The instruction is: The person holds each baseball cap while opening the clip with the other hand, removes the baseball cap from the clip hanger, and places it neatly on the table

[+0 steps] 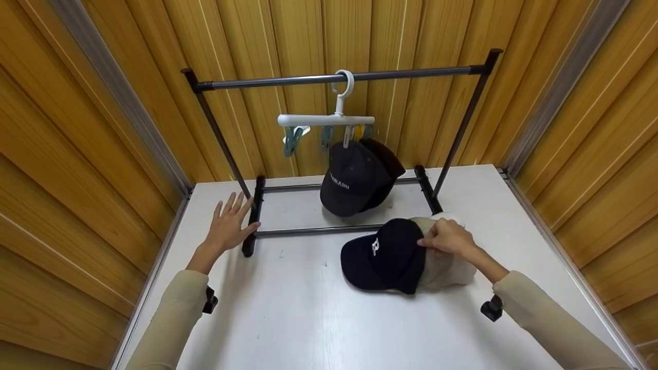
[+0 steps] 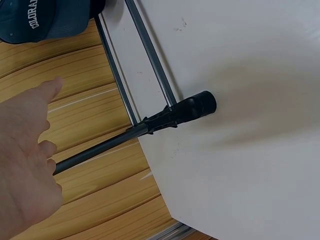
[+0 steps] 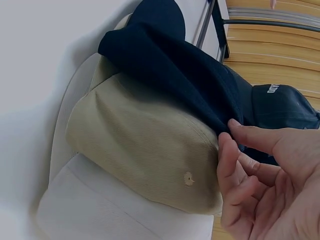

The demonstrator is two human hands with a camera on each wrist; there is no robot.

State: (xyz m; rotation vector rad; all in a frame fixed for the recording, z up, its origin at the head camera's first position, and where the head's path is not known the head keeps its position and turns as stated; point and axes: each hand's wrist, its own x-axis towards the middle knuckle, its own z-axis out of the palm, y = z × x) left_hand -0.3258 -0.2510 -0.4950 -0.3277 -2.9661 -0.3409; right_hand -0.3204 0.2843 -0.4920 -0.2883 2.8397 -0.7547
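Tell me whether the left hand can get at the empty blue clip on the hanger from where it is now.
Probably yes. The left hand is open by the rack's left foot, holding nothing, and the blue clip hangs free on the hanger's left end, clear of the hung caps; nothing lies between.

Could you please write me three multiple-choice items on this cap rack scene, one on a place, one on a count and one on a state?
1. Where does the navy cap lie?
A. partly over the beige cap on the table
B. clipped to the hanger
C. on the top rail

2. How many caps hang from the white clip hanger?
A. none
B. two
C. five

3. How is the left hand?
A. curled round a cap
B. fist on the table
C. open, fingers spread by the rack's foot

Answers: 1 A, the head view shows it overlapping the beige cap, pinched by the right hand. 2 B, two dark caps hang there. 3 C, its fingers are straight and hold nothing.
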